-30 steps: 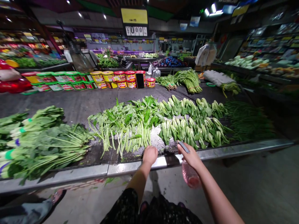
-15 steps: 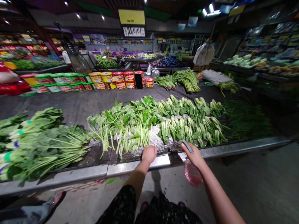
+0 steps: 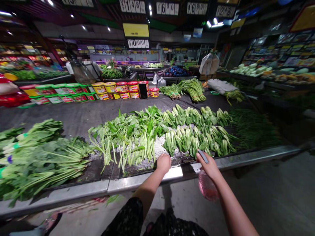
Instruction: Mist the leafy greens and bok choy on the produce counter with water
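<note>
My left hand (image 3: pixel 164 163) is closed in a fist at the near metal edge of the display, just right of the water spinach stems (image 3: pixel 145 147). Nothing sticks out of it. In my right hand (image 3: pixel 211 167) is a spray bottle (image 3: pixel 208 187) with a grey trigger head and a clear pinkish body, hanging tilted by the metal edge. Its head points at the small bok choy (image 3: pixel 195 139), which lie in two rows beyond my hands. The fingers around the bottle's neck are partly hidden.
Leafy bundles with coloured ties (image 3: pixel 49 164) lie at the left. Stacked tubs (image 3: pixel 110 90), a phone (image 3: pixel 143 91) propped upright and long green bundles (image 3: pixel 192 89) line the back. Dark thin greens (image 3: pixel 254 127) lie right. A metal rail (image 3: pixel 133 184) edges the display.
The view has tilted up, bringing more price signs in at the top. Both my hands have shifted right relative to the vegetables, the spray bottle moving along with my right hand.
</note>
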A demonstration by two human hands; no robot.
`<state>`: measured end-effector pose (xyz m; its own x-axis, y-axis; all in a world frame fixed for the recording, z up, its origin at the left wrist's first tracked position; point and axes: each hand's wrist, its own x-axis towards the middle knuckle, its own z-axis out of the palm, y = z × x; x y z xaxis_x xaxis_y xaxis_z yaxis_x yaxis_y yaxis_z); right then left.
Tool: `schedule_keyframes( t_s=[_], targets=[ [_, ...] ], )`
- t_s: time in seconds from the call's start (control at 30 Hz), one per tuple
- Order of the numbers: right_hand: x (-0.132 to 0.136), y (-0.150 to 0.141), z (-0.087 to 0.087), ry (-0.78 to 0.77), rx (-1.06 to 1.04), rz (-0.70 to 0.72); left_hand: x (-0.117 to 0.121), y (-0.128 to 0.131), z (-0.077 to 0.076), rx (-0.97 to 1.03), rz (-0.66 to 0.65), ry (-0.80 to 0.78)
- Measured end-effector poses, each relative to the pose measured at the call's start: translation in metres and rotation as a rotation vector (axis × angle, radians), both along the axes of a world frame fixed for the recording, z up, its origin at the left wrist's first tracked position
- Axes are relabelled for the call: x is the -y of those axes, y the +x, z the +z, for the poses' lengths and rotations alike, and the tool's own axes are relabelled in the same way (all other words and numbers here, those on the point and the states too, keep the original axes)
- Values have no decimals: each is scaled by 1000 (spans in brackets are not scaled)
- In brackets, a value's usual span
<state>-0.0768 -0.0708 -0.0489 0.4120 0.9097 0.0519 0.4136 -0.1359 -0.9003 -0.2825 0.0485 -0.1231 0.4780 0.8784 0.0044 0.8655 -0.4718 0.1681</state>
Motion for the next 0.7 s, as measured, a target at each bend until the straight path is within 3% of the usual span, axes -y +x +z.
schedule_keyframes(
  t_s=[0.17, 0.33, 0.5, 0.7],
  targets=[
    [5, 3, -4, -61, -23, 16, 5, 19, -7, 17, 23, -9],
    [9, 10, 3, -75, -32, -10, 4, 30, -12, 26, 27, -21],
    [6, 29, 7, -49, 11, -43, -1, 39, -12, 35, 30, -20],
    [6, 45, -3, -89, 12, -48, -5, 51, -9, 50, 21, 5]
  ],
)
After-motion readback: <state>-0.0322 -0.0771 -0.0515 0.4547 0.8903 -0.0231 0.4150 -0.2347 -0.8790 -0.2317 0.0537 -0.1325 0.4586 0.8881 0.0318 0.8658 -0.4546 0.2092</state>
